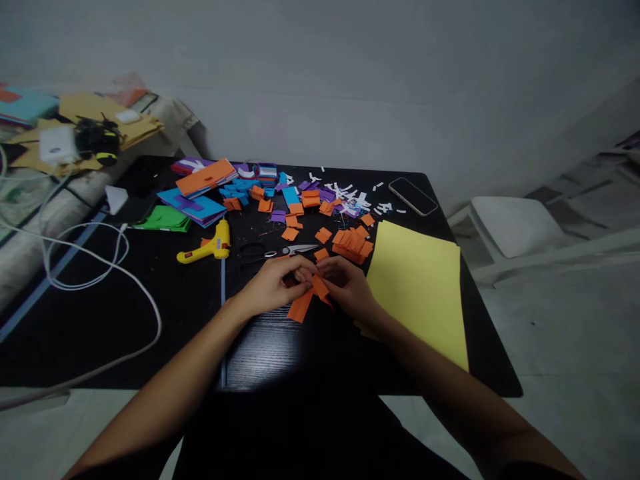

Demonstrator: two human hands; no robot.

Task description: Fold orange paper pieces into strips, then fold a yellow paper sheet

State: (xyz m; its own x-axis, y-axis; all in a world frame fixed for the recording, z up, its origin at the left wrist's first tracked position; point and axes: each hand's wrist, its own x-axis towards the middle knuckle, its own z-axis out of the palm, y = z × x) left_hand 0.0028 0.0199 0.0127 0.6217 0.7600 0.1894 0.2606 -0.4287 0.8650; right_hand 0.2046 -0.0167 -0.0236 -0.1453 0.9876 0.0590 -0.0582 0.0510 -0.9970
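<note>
Both hands meet over the front middle of the black table. My left hand [274,285] is closed, its thumb and fingers pinching an orange paper piece [321,287]. From the other side my right hand [349,287] grips the same piece, its fingertips close to those of the left. Another orange strip [301,307] angles down just below the fingers. Black-handled scissors [295,249] lie right behind my hands. Beyond them are scattered orange paper pieces [353,243]. A yellow glue gun [213,245] rests to the left.
Yellow sheets [417,287] cover the table's right part, with a phone [413,196] behind. Blue, purple and white scraps [350,199] spread along the back. Folded coloured papers [194,205] sit at the back left. A white cable [135,279] loops over the left side.
</note>
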